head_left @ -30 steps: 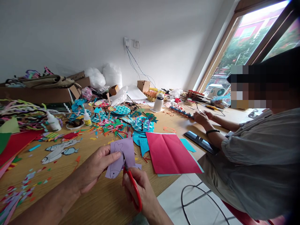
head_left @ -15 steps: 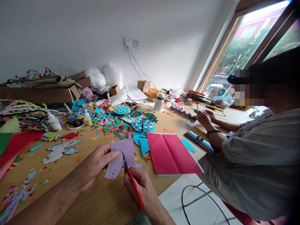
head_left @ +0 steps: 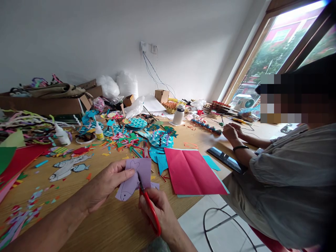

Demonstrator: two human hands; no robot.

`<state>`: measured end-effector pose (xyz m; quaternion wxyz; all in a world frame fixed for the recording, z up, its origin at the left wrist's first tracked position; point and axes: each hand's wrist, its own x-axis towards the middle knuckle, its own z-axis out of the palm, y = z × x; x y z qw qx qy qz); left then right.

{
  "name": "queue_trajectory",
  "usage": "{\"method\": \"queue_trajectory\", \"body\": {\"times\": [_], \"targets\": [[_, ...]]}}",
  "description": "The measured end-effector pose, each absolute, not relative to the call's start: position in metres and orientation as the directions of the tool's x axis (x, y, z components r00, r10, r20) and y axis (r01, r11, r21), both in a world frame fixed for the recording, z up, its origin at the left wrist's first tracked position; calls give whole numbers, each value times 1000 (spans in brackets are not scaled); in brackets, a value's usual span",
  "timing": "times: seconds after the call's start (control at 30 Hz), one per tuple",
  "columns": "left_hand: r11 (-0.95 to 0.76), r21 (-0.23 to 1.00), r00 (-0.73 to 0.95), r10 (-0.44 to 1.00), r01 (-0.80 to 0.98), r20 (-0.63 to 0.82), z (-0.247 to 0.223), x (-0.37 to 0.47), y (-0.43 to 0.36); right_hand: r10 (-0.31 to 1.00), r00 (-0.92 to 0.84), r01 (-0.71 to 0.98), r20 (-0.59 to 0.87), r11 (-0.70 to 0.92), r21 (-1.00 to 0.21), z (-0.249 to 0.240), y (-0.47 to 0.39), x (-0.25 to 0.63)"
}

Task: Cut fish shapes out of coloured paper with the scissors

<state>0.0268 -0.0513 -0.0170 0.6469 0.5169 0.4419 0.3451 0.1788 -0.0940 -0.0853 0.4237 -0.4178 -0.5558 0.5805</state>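
A sheet of purple paper with a fish drawn on it in dark lines is pinched by my left hand, thumb on top. The paper is cut partway along the fish's outline. My right hand is closed round the red handles of a pair of scissors. The dark blades lie on the paper beside the fish's body, close to its tail. Just right of the paper, a folded red sheet lies over a light blue one. White paper fish lie to the left.
Paper scraps, glue bottles and blue paper crafts cover the table's middle. A white bottle stands farther back. At right sits another person, hands over the table, near a dark tablet.
The purple paper has tilted slightly, its lower end swinging a little left. Both hands keep their hold, and the scissors stay almost in place. The other person's hands have shifted slightly.
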Motion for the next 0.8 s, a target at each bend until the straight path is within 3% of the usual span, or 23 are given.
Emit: {"method": "queue_trajectory", "body": {"times": [0.27,0.5,0.8], "targets": [[257,966,384,892,-1,-237,-13,25,-52,961,-278,-7,-1,-3,-1000,-90,-94,181],[225,974,375,905,-20,-201,-16,27,-52,932,-362,-118,-27,-75,-990,-88,-94,181],[223,974,359,912,-31,-198,-20,30,-53,937,-348,-141,-17,-70,-988,-84,-95,181]]}}
